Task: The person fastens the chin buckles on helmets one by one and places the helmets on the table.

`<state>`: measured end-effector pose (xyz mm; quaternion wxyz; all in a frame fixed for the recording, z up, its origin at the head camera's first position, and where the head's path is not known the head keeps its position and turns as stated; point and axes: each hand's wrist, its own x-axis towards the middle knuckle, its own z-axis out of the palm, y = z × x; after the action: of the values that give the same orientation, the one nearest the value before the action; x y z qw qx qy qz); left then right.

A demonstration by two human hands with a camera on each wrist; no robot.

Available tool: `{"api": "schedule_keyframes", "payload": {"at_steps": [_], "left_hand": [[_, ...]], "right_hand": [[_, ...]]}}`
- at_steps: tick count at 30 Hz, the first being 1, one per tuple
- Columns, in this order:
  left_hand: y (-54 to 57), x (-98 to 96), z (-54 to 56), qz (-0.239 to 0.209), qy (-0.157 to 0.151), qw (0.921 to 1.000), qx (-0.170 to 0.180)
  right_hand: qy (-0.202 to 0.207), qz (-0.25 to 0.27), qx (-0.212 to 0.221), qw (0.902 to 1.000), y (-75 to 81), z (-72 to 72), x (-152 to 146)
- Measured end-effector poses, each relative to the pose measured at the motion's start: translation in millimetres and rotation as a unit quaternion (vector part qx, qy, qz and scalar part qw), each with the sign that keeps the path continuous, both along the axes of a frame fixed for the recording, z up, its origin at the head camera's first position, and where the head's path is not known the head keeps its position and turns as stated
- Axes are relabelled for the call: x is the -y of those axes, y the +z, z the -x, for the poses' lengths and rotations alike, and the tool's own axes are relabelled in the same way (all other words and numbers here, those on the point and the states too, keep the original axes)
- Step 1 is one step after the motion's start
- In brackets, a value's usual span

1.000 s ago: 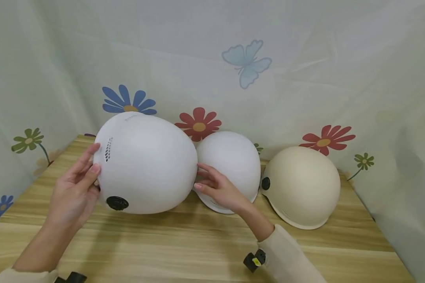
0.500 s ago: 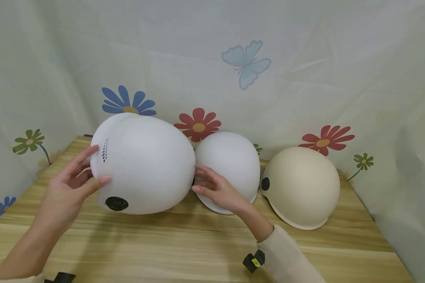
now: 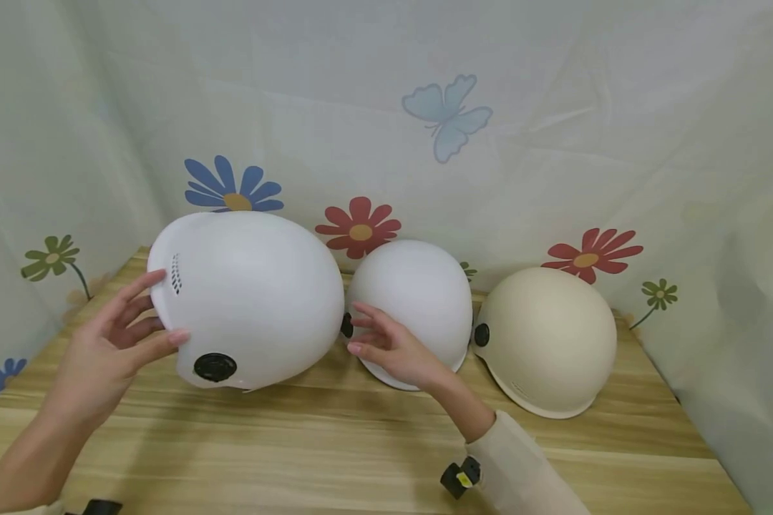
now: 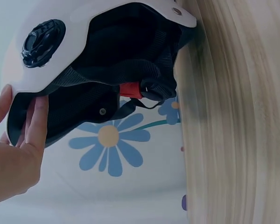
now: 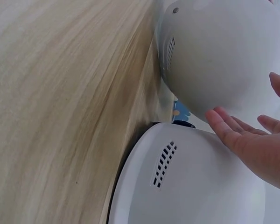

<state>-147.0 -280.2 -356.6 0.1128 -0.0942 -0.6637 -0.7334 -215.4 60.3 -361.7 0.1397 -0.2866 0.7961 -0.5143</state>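
Observation:
A large white helmet (image 3: 258, 286) is tilted at the left of the table, its front brim raised and its lower edge by the wood. My left hand (image 3: 103, 365) grips its brim, thumb outside and fingers tucked inside, as the left wrist view shows. Beneath the shell, the dark lining and a strap with a red buckle (image 4: 130, 90) are visible. My right hand (image 3: 402, 350) is held with loosely extended fingers in front of a second white helmet (image 3: 419, 286), close to the first helmet's crown. Whether those fingertips touch either shell I cannot tell.
A cream helmet (image 3: 554, 336) sits upright at the right of the row. All three stand on a wood-grain table (image 3: 335, 450), backed by a pale curtain (image 3: 309, 129) printed with flowers and a butterfly.
The tilted white helmet has shifted left and lowered, its crown drawing away from my right fingertips. My left hand has moved left with it and changed its hold. My right hand has barely moved.

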Motion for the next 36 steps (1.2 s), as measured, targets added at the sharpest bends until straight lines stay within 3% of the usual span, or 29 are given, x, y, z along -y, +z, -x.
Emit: {"api": "schedule_keyframes", "payload": {"at_steps": [5, 12, 16, 22, 29, 36], "left_hand": [[-7.2, 5.2, 4.9, -0.025, -0.036, 0.999, -0.007], [-24.9, 7.1, 11.9, 0.03, -0.066, 0.9974, 0.003], [-31.5, 6.5, 13.4, 0.024, -0.079, 0.9965, -0.011], [-31.2, 5.5, 15.6, 0.067, -0.057, 0.996, 0.015], [-28.3, 3.6, 15.1, 0.143, -0.021, 0.9881, 0.052], [-27.1, 2.0, 15.9, 0.179, -0.009, 0.9801, 0.085]], "right_hand": [[0.001, -0.011, 0.008, 0.9999, -1.1, 0.3, 1.6], [0.004, -0.008, 0.003, 1.0, 21.5, -14.4, 8.9], [0.005, -0.019, 0.007, 0.9998, 26.1, -17.4, 10.6], [0.005, -0.022, 0.005, 0.9997, 25.2, -16.6, 10.6], [-0.012, -0.027, -0.006, 0.9995, -5.4, -1.7, 9.0], [-0.005, -0.019, -0.007, 0.9998, -8.3, -1.9, 10.8]]}}
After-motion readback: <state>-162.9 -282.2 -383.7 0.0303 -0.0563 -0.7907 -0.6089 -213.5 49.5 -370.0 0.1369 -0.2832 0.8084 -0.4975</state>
